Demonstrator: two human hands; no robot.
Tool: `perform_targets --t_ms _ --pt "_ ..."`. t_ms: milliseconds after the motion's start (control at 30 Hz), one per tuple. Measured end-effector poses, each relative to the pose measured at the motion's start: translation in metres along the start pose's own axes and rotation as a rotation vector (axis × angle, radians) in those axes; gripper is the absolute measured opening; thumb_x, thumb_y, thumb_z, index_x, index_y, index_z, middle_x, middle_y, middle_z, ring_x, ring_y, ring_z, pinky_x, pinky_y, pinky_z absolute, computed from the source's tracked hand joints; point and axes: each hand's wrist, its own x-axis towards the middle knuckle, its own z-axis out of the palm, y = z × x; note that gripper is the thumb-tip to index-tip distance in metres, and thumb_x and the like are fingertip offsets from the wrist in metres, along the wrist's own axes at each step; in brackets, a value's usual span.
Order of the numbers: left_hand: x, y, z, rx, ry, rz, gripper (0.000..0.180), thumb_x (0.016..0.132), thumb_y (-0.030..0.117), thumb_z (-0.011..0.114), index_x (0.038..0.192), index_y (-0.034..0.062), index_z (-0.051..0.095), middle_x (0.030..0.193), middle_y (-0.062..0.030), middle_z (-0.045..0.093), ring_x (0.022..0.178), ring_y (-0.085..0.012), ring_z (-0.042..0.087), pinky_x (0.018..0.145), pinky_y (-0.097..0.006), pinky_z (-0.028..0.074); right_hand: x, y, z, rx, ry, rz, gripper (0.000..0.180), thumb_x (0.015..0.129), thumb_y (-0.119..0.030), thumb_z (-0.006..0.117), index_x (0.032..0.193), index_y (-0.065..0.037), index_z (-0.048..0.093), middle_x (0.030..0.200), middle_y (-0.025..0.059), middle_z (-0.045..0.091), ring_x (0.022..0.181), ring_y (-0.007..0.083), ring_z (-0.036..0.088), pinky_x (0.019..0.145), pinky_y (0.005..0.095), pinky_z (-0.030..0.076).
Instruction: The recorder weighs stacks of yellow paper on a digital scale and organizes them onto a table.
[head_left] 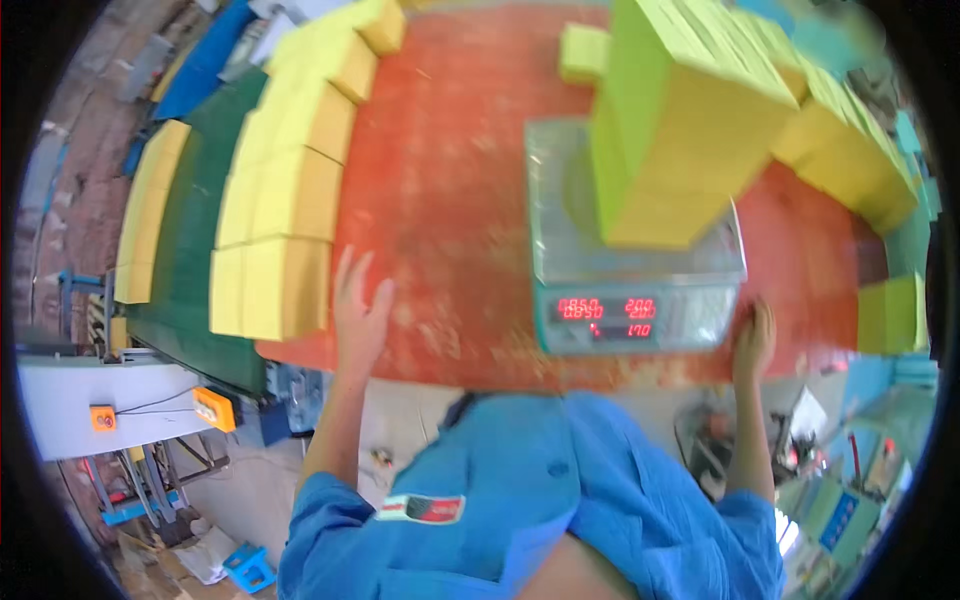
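Note:
My left hand (360,315) is over the near left part of the red tabletop (440,200), thumb and fingers apart. It holds nothing and is just right of a row of yellow boxes (285,285). My right hand (755,342) is near the front edge, by the right corner of a digital scale (640,275). Its fingers are blurred and loosely bent, with nothing visible in them. A tall stack of yellow blocks or boxes (690,150) stands on the scale's metal plate, and the red display is lit.
More yellow boxes (840,140) line the right side, with one (893,315) at the right edge. A small yellow box (584,53) sits behind the scale. Left of the table runs a green belt (205,220) carrying yellow boxes (150,215). A blue stool (248,568) is on the floor.

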Motion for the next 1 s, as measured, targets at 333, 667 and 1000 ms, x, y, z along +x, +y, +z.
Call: perform_targets --t_ms 333,667,1000 --pt "0.377 0.003 -0.002 -0.071 -0.039 0.327 0.057 0.092 0.041 0.06 0.131 -0.0009 0.056 0.144 -0.0264 0.045 0.135 -0.0368 0.042 0.111 -0.041 0.034 -0.021 -0.067 0.003 -0.133 0.062 0.112 0.039 0.092 -0.002 0.048 0.129 -0.003 0.056 0.137 0.0149 0.054 0.13 0.0333 0.048 0.111 0.0437 0.036" --pt "0.634 -0.038 0.096 0.528 0.131 0.213 0.079 0.096 0.062 0.039 0.143 -0.0009 0.042 0.144 -0.0253 0.046 0.136 -0.0368 0.04 0.112 -0.045 0.033 -0.056 -0.052 0.001 -0.098 0.034 0.297 0.034 0.096 -0.011 0.046 0.127 -0.002 0.056 0.135 0.0175 0.055 0.128 0.0364 0.049 0.107 0.0453 0.038" --pt "0.714 -0.062 0.155 0.614 -0.179 0.255 0.093 0.084 0.072 0.047 0.143 0.0014 0.043 0.144 -0.024 0.047 0.133 -0.0359 0.045 0.11 -0.046 0.036 -0.053 -0.056 0.015 -0.251 -0.184 0.49 0.032 0.096 -0.01 0.042 0.122 -0.001 0.058 0.13 0.0188 0.057 0.124 0.0385 0.051 0.106 0.0477 0.038"
